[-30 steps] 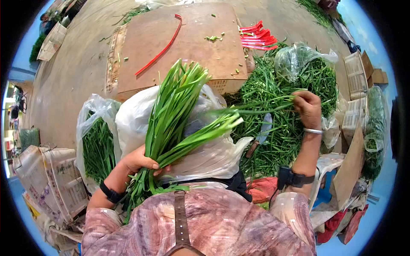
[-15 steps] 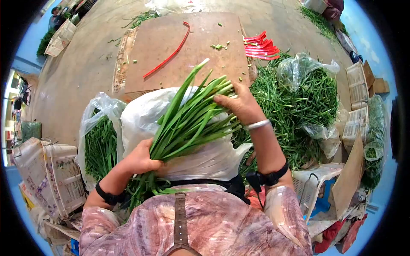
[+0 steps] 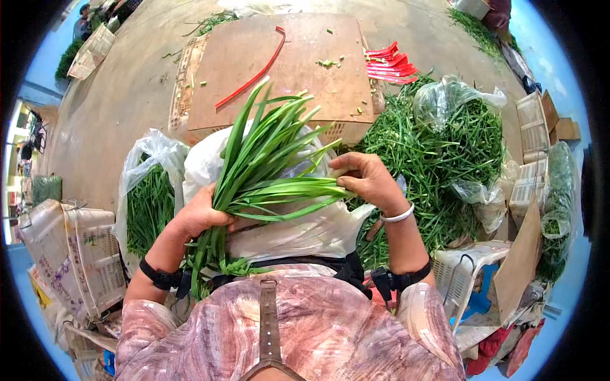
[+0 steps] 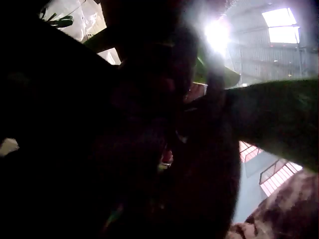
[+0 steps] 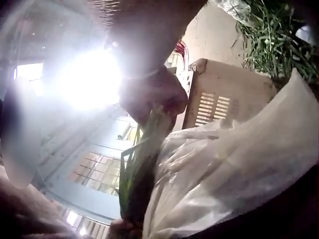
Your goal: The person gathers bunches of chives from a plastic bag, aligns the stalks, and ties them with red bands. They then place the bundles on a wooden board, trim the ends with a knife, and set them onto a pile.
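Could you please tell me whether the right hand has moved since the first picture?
Yes, leftward: the right hand went from well right of the brown board to below its near right corner.

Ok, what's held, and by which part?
Left grip holds the green bunch around its leafy part; right grip pinches some stalks near their ends.

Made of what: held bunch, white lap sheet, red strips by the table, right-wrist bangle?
Bunch: fresh leafy plant, satiny; flat green blades with paler ends.
White lap sheet: likely thin plastic film, soft sheen; creases and glints.
Red strips: probably plastic, glossy; bright highlights along them.
Bangle: perhaps silvery metal, smooth; looks rigid, but plastic isn't ruled out.
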Available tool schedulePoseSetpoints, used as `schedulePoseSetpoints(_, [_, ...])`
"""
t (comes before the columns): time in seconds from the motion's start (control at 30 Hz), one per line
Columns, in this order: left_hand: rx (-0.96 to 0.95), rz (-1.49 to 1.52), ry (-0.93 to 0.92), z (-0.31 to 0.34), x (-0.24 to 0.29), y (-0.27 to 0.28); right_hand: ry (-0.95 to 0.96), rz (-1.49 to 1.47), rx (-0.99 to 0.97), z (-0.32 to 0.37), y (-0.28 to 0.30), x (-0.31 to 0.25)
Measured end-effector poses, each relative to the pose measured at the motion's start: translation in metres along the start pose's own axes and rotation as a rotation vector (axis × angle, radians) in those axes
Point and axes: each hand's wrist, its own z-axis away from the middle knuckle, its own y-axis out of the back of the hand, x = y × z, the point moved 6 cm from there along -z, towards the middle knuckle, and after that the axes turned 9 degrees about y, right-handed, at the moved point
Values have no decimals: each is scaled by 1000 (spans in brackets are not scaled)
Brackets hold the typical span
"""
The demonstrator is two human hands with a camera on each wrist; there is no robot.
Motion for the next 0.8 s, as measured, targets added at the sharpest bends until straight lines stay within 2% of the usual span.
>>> schedulePoseSetpoints(0.03, [-4,-21,9,1,-2,0,-19,139,-10,0,3,-1])
schedulePoseSetpoints(0.1, [-14,-38,11,4,3,-2,-21,187,-42,-6,10,-1])
schedulePoseSetpoints(0.13, [-28,-64,3,4,6,-5,29,381,-64,-11,12,-6])
schedulePoseSetpoints(0.23, [37,-98,-47,2,4,-1,151,690,-52,-24,12,-6])
schedulePoseSetpoints(0.27, [46,-93,-43,1,1,0,181,778,-5,-24,12,-9])
schedulePoseSetpoints(0.3, [88,-146,-115,-1,1,3,207,860,39,-23,11,-13])
schedulePoseSetpoints(0.33, [128,-198,-182,-1,2,3,353,802,200,-18,13,-27])
schedulePoseSetpoints(0.37, [39,-124,1,4,5,-4,385,704,320,-13,16,-40])
schedulePoseSetpoints(0.43, [51,-74,24,6,7,-5,387,705,439,7,18,-73])
schedulePoseSetpoints(0.5, [49,-61,9,5,5,-4,262,411,261,26,3,-68])
schedulePoseSetpoints(0.53, [45,-48,-9,4,5,-4,283,442,89,33,-14,-61])
schedulePoseSetpoints(0.6, [44,-77,27,5,7,-5,350,804,-77,45,-50,-46])
schedulePoseSetpoints(0.67, [45,-115,52,2,5,-5,330,924,-110,46,-81,-29])
schedulePoseSetpoints(0.7, [22,-97,-33,0,4,-5,429,925,-53,47,-90,-23])
schedulePoseSetpoints(0.73, [0,-79,-114,1,5,-5,439,929,-98,49,-93,-22])
schedulePoseSetpoints(0.8, [-19,-111,-126,4,8,-5,452,935,-139,50,-90,-24])
